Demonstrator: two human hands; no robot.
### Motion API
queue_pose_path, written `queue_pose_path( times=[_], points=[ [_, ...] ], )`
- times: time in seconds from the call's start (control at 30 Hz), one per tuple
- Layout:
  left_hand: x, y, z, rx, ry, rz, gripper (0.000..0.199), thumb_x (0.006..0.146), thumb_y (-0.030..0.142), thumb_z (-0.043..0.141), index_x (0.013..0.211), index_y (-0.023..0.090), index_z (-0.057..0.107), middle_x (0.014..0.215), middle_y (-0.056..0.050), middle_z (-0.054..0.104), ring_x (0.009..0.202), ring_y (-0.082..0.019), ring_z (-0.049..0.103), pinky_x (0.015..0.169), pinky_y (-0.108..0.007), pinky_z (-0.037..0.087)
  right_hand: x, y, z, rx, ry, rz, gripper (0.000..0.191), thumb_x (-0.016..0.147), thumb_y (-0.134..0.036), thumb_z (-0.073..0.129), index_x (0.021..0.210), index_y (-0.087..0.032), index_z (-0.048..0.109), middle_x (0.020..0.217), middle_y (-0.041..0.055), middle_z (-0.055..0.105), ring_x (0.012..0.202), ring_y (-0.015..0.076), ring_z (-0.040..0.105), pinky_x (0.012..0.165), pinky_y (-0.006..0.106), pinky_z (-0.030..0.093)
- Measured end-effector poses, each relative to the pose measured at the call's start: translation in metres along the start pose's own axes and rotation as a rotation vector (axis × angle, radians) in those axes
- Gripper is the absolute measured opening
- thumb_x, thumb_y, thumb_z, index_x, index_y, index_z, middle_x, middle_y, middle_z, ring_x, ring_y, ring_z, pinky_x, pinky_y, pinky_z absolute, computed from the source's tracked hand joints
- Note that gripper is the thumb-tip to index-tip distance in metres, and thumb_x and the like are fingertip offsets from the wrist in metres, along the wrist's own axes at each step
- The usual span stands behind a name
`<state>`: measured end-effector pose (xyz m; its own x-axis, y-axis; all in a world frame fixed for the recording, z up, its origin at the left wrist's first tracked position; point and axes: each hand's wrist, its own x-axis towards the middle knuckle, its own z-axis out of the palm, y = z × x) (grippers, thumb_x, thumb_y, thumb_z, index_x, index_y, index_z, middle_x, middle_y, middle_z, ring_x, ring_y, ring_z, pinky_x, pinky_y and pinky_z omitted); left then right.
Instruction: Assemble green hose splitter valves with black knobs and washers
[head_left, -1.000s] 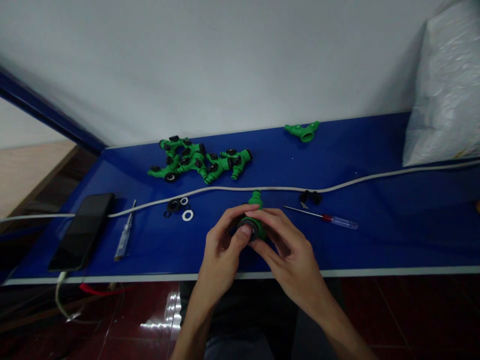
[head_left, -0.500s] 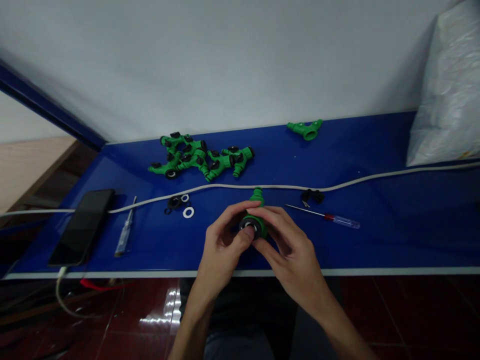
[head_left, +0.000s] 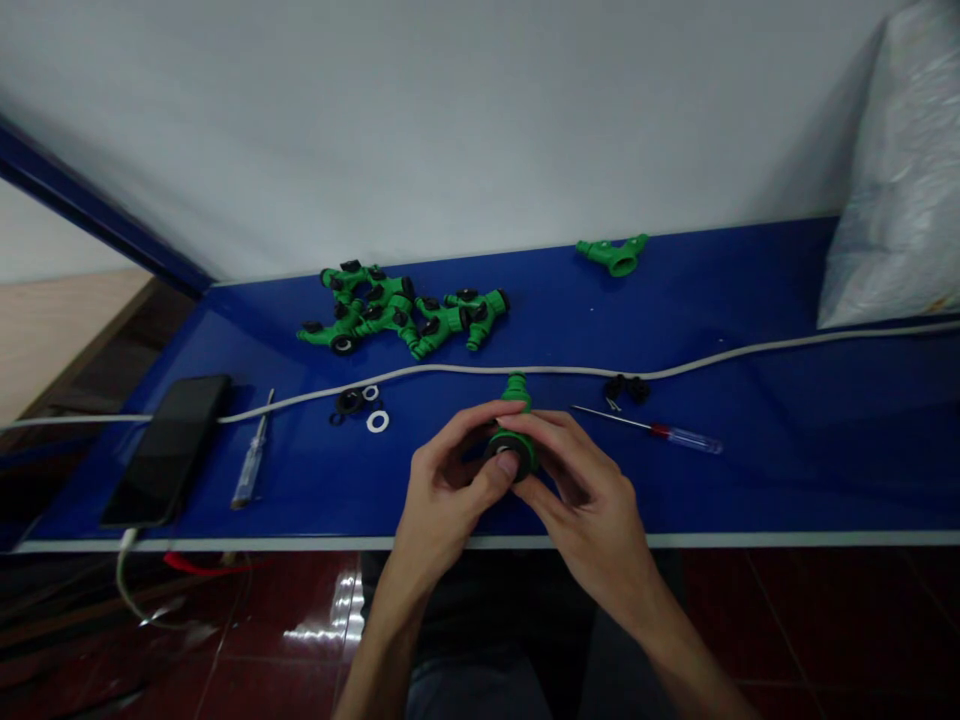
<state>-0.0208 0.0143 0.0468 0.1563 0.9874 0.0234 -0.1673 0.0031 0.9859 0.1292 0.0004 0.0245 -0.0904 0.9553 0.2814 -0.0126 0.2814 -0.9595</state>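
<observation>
Between both hands, near the table's front edge, is a green hose connector (head_left: 517, 392) with a black ring at its near end. My left hand (head_left: 457, 470) grips its left side, the thumb pressed on the black ring's opening. Wrapped round the right side is my right hand (head_left: 581, 480), fingertips meeting the left ones on top. The fingers hide most of the connector's body. Left of the hands lie a white washer (head_left: 377, 421) and a black ring (head_left: 349, 401). To the right are small black parts (head_left: 627, 388) and a screwdriver (head_left: 686, 439).
Several green connectors (head_left: 386, 312) with black levers lie at the back left, another green piece (head_left: 621, 260) at the back right. A white cable (head_left: 450, 368) crosses the blue table (head_left: 750, 480). A phone (head_left: 166, 450) and second screwdriver (head_left: 250, 466) lie left; a plastic bag (head_left: 900, 180) stands right.
The connector has tilted slightly and shifted a little to the right in my hands. My left thumb still rests on its black ring.
</observation>
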Motion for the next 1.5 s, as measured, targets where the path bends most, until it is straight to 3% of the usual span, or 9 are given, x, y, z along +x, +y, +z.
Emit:
queue_pose_path(
  times=[0.23,0.53,0.63,0.8,0.97,1.27,1.5],
  points=[
    [-0.0002,-0.0011,0.0000,0.019,0.029,0.016,0.026,0.089,0.026,0.077,0.114,0.033,0.078,0.114,0.003,0.079,0.110,-0.016,0.072,0.093,-0.020,0.056,-0.0014,0.0011,-0.0008,-0.023,-0.003,-0.017,0.042,0.097,-0.013,0.067,0.130,-0.038,0.068,0.129,-0.0008,0.066,0.122,0.0155,0.063,0.106,0.028,0.051],
    [-0.0023,-0.0006,0.0058,0.024,0.107,0.035,0.023,0.087,0.023,0.076,0.110,0.027,0.078,0.113,-0.001,0.080,0.109,-0.019,0.073,0.089,-0.024,0.058,0.0019,0.0019,0.0008,-0.038,0.014,-0.047,0.045,0.097,-0.011,0.067,0.129,-0.041,0.070,0.127,-0.0022,0.067,0.120,0.0144,0.065,0.104,0.026,0.053],
    [-0.0021,0.0014,0.0050,0.022,0.084,-0.010,0.025,0.088,0.025,0.077,0.112,0.028,0.078,0.115,0.000,0.079,0.111,-0.019,0.072,0.090,-0.024,0.057,0.0013,-0.0004,0.0012,-0.035,0.027,-0.007,0.043,0.095,-0.012,0.069,0.127,-0.040,0.071,0.124,-0.0023,0.068,0.118,0.0134,0.065,0.104,0.024,0.052],
    [-0.0014,-0.0003,0.0007,-0.067,-0.006,-0.070,0.037,0.092,0.032,0.070,0.128,0.031,0.074,0.120,-0.001,0.078,0.108,-0.020,0.071,0.091,-0.025,0.054,-0.0017,-0.0013,0.0032,0.107,0.097,0.106,0.041,0.093,-0.016,0.074,0.124,-0.042,0.070,0.117,-0.0043,0.068,0.105,0.0107,0.070,0.088,0.017,0.059],
    [-0.0017,-0.0030,0.0004,-0.094,0.023,-0.096,0.036,0.092,0.025,0.065,0.126,0.032,0.076,0.120,0.000,0.079,0.108,-0.019,0.071,0.090,-0.024,0.054,-0.0018,-0.0016,0.0049,0.102,0.089,0.115,0.041,0.095,-0.022,0.073,0.129,-0.044,0.068,0.120,-0.0037,0.066,0.107,0.0107,0.069,0.087,0.016,0.059],
    [0.0002,0.0030,0.0043,-0.041,0.069,-0.061,0.032,0.092,0.025,0.065,0.121,0.028,0.078,0.126,-0.001,0.078,0.120,-0.022,0.070,0.101,-0.028,0.053,-0.0027,0.0002,0.0048,-0.086,0.091,0.003,0.042,0.098,-0.017,0.068,0.134,-0.039,0.066,0.126,-0.0002,0.064,0.116,0.0140,0.065,0.099,0.024,0.055],
    [-0.0023,0.0063,0.0075,0.058,0.005,-0.054,0.033,0.098,0.030,0.063,0.128,0.033,0.074,0.135,0.002,0.074,0.119,-0.022,0.070,0.098,-0.027,0.055,-0.0053,0.0002,0.0056,-0.166,0.179,-0.050,0.039,0.097,-0.014,0.067,0.130,-0.036,0.069,0.122,0.0026,0.065,0.113,0.0174,0.066,0.096,0.031,0.058]
  ],
)
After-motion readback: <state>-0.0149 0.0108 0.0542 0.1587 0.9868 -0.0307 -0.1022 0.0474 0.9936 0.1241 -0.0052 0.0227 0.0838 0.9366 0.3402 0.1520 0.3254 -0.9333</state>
